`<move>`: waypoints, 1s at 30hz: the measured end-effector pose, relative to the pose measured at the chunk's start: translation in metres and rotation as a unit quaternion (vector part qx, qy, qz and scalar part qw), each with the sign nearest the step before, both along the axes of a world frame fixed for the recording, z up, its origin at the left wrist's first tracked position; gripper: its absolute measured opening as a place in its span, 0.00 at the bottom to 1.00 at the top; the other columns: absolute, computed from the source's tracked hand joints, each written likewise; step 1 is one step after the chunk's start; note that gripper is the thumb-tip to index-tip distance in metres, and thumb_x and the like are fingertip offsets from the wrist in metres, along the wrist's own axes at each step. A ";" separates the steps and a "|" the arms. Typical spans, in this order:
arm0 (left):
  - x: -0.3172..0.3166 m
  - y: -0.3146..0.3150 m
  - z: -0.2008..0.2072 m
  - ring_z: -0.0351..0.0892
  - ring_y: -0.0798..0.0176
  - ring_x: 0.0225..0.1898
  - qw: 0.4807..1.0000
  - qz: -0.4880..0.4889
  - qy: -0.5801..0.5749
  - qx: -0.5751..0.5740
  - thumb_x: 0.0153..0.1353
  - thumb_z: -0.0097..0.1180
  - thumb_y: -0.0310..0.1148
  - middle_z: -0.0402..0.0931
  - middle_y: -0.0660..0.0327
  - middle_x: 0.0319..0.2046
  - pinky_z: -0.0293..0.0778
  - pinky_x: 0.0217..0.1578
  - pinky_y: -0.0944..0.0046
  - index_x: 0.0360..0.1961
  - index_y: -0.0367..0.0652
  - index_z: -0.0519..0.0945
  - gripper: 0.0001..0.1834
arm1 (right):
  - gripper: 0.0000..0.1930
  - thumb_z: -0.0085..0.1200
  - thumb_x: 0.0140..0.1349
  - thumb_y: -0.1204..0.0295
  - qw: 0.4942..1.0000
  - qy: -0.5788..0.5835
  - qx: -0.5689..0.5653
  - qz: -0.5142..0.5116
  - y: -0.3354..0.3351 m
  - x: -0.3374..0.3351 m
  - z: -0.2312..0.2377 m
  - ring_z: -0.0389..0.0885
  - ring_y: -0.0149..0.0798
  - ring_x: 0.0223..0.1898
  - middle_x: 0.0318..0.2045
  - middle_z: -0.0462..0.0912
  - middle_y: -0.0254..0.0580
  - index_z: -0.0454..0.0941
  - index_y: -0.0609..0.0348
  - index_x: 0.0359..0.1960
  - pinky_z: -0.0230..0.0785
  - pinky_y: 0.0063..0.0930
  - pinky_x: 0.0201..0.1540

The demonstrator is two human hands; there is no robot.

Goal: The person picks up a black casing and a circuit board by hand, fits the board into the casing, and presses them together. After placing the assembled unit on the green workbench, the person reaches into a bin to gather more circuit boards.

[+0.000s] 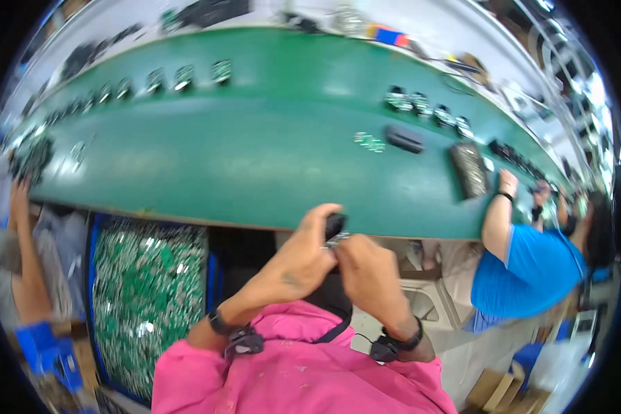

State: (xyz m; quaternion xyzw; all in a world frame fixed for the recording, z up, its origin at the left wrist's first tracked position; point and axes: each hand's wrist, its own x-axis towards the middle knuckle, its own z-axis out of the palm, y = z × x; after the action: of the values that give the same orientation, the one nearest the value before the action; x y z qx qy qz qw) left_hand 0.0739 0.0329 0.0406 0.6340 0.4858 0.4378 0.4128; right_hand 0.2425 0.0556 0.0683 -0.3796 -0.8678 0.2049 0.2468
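My left hand (300, 259) is closed around a small black part (334, 225), held at the near edge of the green table (255, 159). A small shiny, silvery bit shows at the lower end of this part. My right hand (371, 272) meets it there, its fingers pinched together against that end. What exactly lies between the right fingers is hidden and smeared by motion. Farther off on the table, small green circuit boards (370, 142) lie beside a dark grey oblong case (405, 139).
A blue-edged bin (145, 303) full of green circuit boards stands left below the table. Rows of small dark-and-green assemblies (183, 77) line the table's back. A brown packet (469, 170) lies at right, near a co-worker in blue (531, 269). Another person's arm (31, 262) reaches in at left.
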 end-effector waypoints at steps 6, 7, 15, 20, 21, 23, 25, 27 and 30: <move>0.001 -0.012 -0.002 0.69 0.69 0.22 0.918 0.088 -0.338 -0.188 0.51 0.44 0.25 0.72 0.58 0.36 0.63 0.19 0.73 0.66 0.49 0.57 0.37 | 0.09 0.57 0.65 0.69 0.983 0.125 -0.115 -0.072 0.007 0.001 -0.025 0.81 0.55 0.36 0.32 0.81 0.53 0.79 0.63 0.37 0.73 0.43 0.38; 0.005 -0.019 0.007 0.72 0.69 0.26 0.912 0.105 -0.331 -0.219 0.51 0.45 0.27 0.73 0.59 0.38 0.64 0.20 0.74 0.66 0.49 0.58 0.36 | 0.09 0.56 0.65 0.68 0.982 0.137 -0.111 -0.061 0.003 -0.002 -0.032 0.81 0.55 0.36 0.32 0.81 0.52 0.79 0.63 0.37 0.72 0.43 0.38; 0.019 -0.007 -0.030 0.75 0.68 0.38 0.891 0.065 -0.413 -0.174 0.77 0.37 0.41 0.73 0.61 0.41 0.73 0.30 0.68 0.65 0.48 0.61 0.20 | 0.10 0.58 0.65 0.68 0.938 0.302 -0.136 -0.102 -0.022 -0.005 -0.026 0.80 0.49 0.28 0.29 0.81 0.50 0.79 0.64 0.37 0.71 0.38 0.32; 0.020 -0.019 -0.016 0.78 0.63 0.43 0.889 0.055 -0.418 -0.177 0.76 0.39 0.39 0.75 0.57 0.44 0.78 0.35 0.64 0.67 0.50 0.59 0.21 | 0.08 0.61 0.64 0.71 0.904 0.369 -0.197 -0.086 -0.026 -0.006 -0.039 0.76 0.29 0.22 0.26 0.80 0.40 0.80 0.65 0.37 0.66 0.25 0.24; 0.017 -0.019 -0.018 0.78 0.63 0.43 0.889 0.066 -0.418 -0.176 0.76 0.39 0.39 0.75 0.57 0.44 0.78 0.35 0.64 0.67 0.50 0.59 0.21 | 0.08 0.61 0.64 0.71 0.904 0.368 -0.203 -0.078 -0.025 -0.006 -0.041 0.76 0.29 0.22 0.26 0.80 0.40 0.80 0.65 0.37 0.66 0.25 0.24; 0.011 -0.021 -0.019 0.79 0.64 0.41 0.874 0.066 -0.446 -0.179 0.75 0.42 0.38 0.76 0.57 0.44 0.79 0.33 0.64 0.68 0.52 0.58 0.23 | 0.08 0.60 0.65 0.71 0.802 0.434 -0.409 -0.032 -0.021 -0.004 -0.041 0.73 0.23 0.19 0.21 0.78 0.34 0.80 0.64 0.32 0.62 0.20 0.21; 0.029 -0.024 0.005 0.80 0.65 0.39 0.897 0.150 -0.365 -0.201 0.73 0.45 0.37 0.77 0.57 0.44 0.79 0.31 0.65 0.69 0.53 0.56 0.26 | 0.11 0.58 0.67 0.69 0.821 0.398 -0.401 -0.084 -0.017 0.007 -0.020 0.69 0.21 0.16 0.16 0.75 0.29 0.79 0.62 0.27 0.58 0.20 0.17; 0.030 -0.024 0.002 0.78 0.71 0.31 0.924 0.099 -0.333 -0.158 0.70 0.48 0.34 0.77 0.59 0.41 0.76 0.27 0.71 0.65 0.46 0.64 0.23 | 0.12 0.59 0.66 0.69 0.815 0.389 -0.409 -0.132 -0.016 0.014 -0.011 0.69 0.20 0.16 0.16 0.74 0.28 0.78 0.61 0.25 0.56 0.19 0.16; 0.023 -0.019 -0.002 0.68 0.77 0.24 0.951 0.016 -0.284 -0.122 0.66 0.50 0.23 0.74 0.63 0.38 0.63 0.20 0.75 0.66 0.43 0.66 0.26 | 0.11 0.60 0.65 0.71 0.824 0.384 -0.395 -0.130 -0.013 0.023 -0.002 0.68 0.21 0.13 0.15 0.76 0.32 0.79 0.64 0.26 0.54 0.18 0.13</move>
State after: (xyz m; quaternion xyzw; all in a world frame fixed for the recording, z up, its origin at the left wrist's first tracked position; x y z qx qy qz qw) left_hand 0.0969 0.0135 0.0385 0.4211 0.4082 0.5435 0.6005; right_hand 0.2653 0.0422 0.0662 -0.4442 -0.4901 0.6258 0.4133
